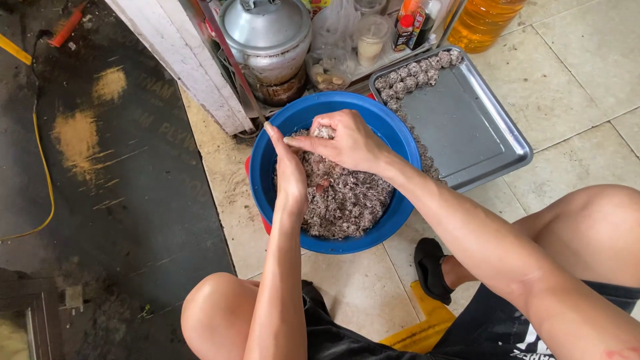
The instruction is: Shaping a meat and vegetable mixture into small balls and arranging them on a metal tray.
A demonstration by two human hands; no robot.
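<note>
A blue plastic bowl (pixel 393 220) on the tiled floor holds a grey-brown minced mixture (pixel 347 200). Both my hands are over it. My left hand (pixel 288 172) stands edge-up with the palm turned to the right. My right hand (pixel 343 141) presses a small lump of the mixture (pixel 324 133) against that palm with curled fingers. Behind the bowl to the right lies a metal tray (pixel 460 123). Several rolled balls of the same mixture (pixel 413 73) line its far and left edges.
A steel pot (pixel 267 37), plastic containers (pixel 370 37) and sauce bottles (pixel 410 23) crowd a low shelf behind the bowl. A jug of amber oil (pixel 483 20) stands at the top right. A dark board (pixel 120 173) with a yellow cable (pixel 43 167) covers the floor at left.
</note>
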